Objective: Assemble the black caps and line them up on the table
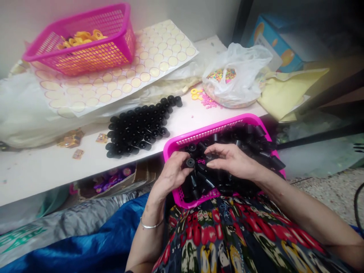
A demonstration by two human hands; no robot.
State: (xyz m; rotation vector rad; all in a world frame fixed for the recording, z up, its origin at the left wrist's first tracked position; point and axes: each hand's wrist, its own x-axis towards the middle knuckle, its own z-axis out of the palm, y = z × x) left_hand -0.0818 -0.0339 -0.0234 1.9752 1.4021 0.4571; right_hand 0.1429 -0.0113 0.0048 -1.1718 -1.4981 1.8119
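Observation:
A pink plastic basket (212, 130) rests on my lap against the table edge, full of loose black plastic cylinders (250, 148). Over its left side, my left hand (174, 171) grips one black plastic cylinder (190, 163) between thumb and fingers, its round end with a central hole facing up. My right hand (231, 160) reaches into the middle of the basket, thumb and fingers curled together around something dark that I cannot make out among the pieces. On the white table, a block of black cylinders (136, 127) stands upright in tight rows.
Behind, a second pink basket (129, 41) holds yellow pieces on a sheet of round stickers (159, 49). A plastic bag (244, 64) with colourful beads stands at the right, near pink beads (209, 100) and a yellow packet (284, 93). Small packets (71, 138) lie left.

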